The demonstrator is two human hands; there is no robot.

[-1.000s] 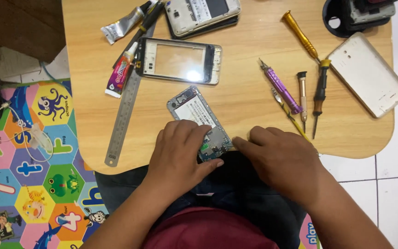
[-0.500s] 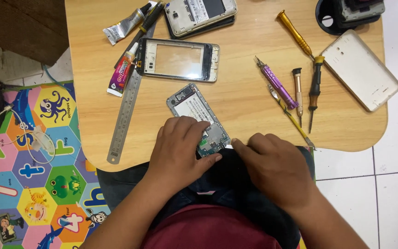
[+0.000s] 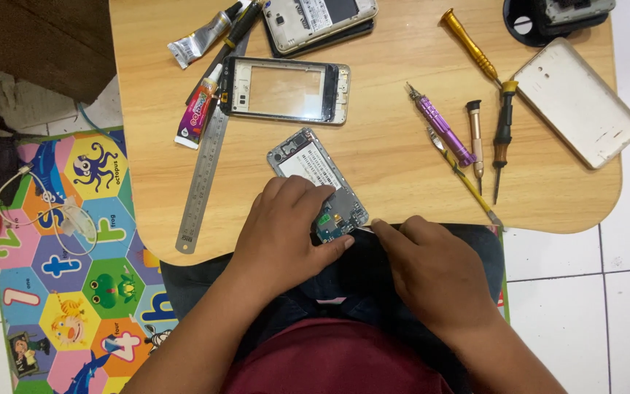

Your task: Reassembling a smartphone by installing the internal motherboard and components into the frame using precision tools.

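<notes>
An opened phone body [image 3: 313,174] with its circuit board bared lies at the near edge of the wooden table [image 3: 395,146]. My left hand [image 3: 286,230] grips its near end, thumb under the edge. My right hand [image 3: 432,273] sits just right of it, pinching a thin metal tool [image 3: 362,228] whose tip touches the board's lower right corner.
A steel ruler [image 3: 202,175], a glue tube [image 3: 197,111] and an empty phone frame [image 3: 286,89] lie to the left and middle. Another phone [image 3: 315,18] is at the far edge. Several screwdrivers [image 3: 468,135] and a white back cover [image 3: 576,102] lie right. A colourful play mat [image 3: 60,255] covers the floor left.
The view shifted slightly. Both hands stay on the opened phone; the right hand has edged a little closer to the board.
</notes>
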